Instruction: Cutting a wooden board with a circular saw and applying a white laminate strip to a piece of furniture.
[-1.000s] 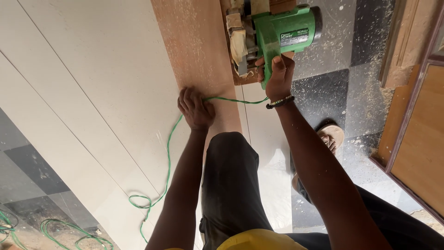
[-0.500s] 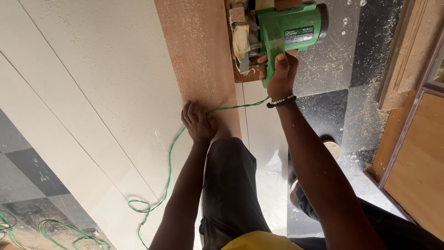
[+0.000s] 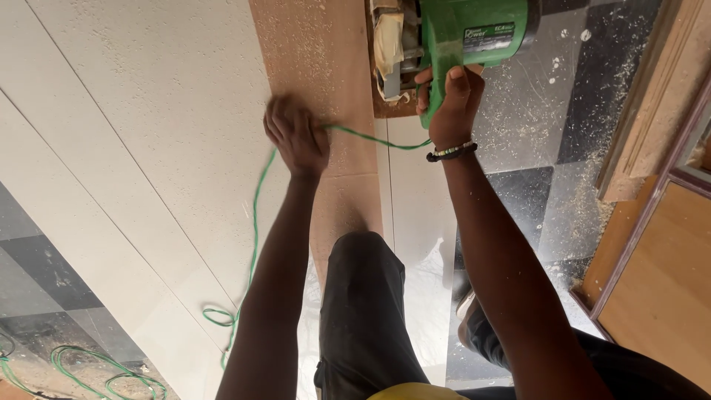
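Note:
My right hand [image 3: 449, 100] grips the handle of a green circular saw [image 3: 463, 33] at the top of the view. The saw sits at the right edge of a brown board [image 3: 326, 81] dusted with sawdust. My left hand [image 3: 296, 137] presses flat on that board, fingers closed over the green power cord [image 3: 255, 222]. The cord runs from the saw under my left hand and down across the white panel [image 3: 148, 126]. My knee in black trousers [image 3: 366, 296] rests on the board below my hands.
White panels lie to the left over a grey and black tiled floor [image 3: 533, 126] covered in sawdust. Wooden strips [image 3: 652, 111] and a wooden door panel [image 3: 666, 296] stand at the right. More green cord [image 3: 104, 367] coils at bottom left.
The saw and my right hand have moved forward along the board's edge. My left hand has slid forward on the board with the cord; it looks blurred.

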